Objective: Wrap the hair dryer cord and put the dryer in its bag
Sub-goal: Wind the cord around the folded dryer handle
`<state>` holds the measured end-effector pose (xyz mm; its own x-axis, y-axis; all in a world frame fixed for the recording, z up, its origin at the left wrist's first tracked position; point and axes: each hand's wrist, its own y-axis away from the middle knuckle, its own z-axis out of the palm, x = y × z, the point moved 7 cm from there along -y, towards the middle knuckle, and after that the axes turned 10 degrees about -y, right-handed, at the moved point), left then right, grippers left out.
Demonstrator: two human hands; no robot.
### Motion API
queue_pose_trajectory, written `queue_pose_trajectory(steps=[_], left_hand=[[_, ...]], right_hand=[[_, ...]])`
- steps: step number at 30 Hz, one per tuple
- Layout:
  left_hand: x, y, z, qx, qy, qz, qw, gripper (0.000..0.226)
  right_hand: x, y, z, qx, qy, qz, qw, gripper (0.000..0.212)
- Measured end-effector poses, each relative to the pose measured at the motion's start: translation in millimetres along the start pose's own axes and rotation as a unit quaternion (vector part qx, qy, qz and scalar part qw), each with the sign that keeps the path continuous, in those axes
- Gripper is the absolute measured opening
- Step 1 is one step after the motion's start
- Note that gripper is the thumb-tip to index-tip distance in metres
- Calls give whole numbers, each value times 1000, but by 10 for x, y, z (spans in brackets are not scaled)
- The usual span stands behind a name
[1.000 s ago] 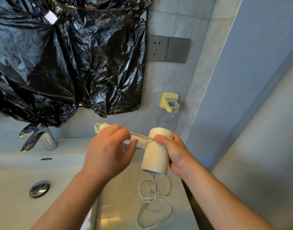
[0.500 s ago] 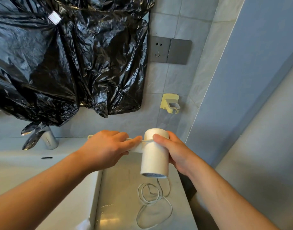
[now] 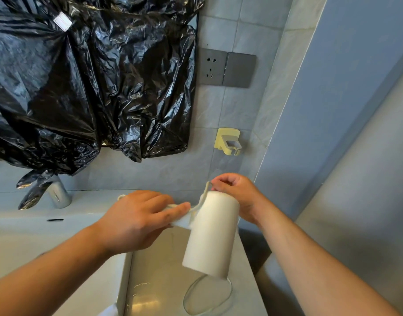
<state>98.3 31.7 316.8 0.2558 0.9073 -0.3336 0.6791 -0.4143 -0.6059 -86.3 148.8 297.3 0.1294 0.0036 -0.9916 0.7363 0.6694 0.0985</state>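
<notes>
**Dryer held over the counter, cord pinched at the barrel**

The white hair dryer is held in the air above the right end of the counter, its barrel tilted with the open end pointing down and towards the camera. The left hand grips the handle, fingers curled round it. The right hand sits at the barrel's upper end and pinches a short run of the cord between thumb and fingertips. The rest of the cord lies in a loose loop on the counter just under the barrel.

The counter is pale and glossy. A white basin adjoins it on the left, with a chrome faucet at the back. Crumpled black plastic sheeting hangs over the grey-tiled wall above the basin, and one tail of it drapes onto the faucet. To its right are a grey socket and a blank grey plate, with a yellow wall holder below them. A blue wall closes the right side.

Half a second ago the right hand lay against the barrel's side; it has since lifted to the top and taken the cord. The barrel hung nearly upright then and now leans. Fewer cord loops show on the counter.
</notes>
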Motion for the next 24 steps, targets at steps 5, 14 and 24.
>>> queue_pose_trajectory(steps=[5, 14, 24], left_hand=[[-102, 0, 19, 13, -18, -20, 1000, 46], [-510, -128, -21, 52, -67, -279, 956, 55], [-678, -3, 271, -50, -144, -238, 959, 50]], right_hand=[[65, -56, 70, 10, -8, 3, 1000, 15], [528, 134, 449, -62, -31, 39, 997, 14], [363, 378, 497, -106, 73, 32, 991, 18]])
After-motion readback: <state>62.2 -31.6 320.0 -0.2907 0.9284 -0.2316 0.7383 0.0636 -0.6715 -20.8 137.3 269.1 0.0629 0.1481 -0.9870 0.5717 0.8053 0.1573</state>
